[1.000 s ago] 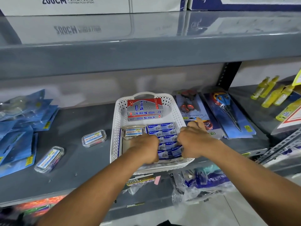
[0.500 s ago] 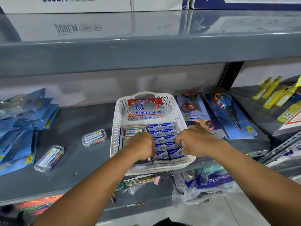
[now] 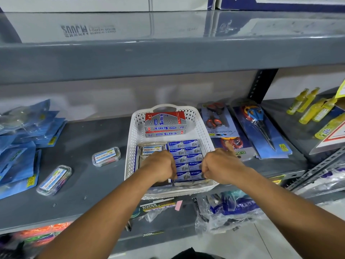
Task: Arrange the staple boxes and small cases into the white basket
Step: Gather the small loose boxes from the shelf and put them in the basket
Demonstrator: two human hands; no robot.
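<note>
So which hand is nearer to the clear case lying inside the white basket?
Left. The left hand sits right beside the clear case, just in front of it. The right hand is across the blue staple boxes.

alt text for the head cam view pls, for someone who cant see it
Both hands, left hand and right hand, press on a block of blue staple boxes inside a white basket on a grey shelf. Two clear small cases lie outside it to the left; packaged scissors lie right.
</note>
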